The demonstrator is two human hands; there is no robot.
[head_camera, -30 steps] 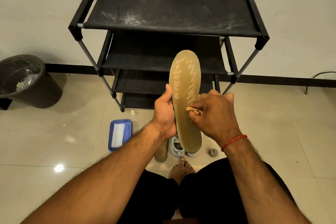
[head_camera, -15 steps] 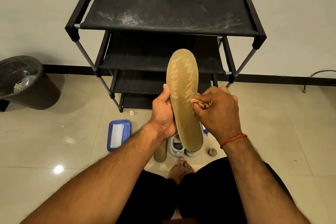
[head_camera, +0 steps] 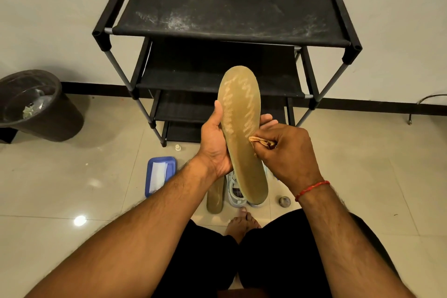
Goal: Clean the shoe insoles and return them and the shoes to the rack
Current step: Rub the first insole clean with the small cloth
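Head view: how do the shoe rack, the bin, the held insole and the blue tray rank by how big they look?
1. shoe rack
2. held insole and bin: they look about alike, and the insole is nearer the camera, so I won't rank them
3. blue tray

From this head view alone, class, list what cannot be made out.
Head view only:
1. the shoes: mostly hidden behind the insole and the left hand.
2. the cloth: bunched inside the right hand; size unreadable.
3. the bin: cut by the left edge; contents too small.
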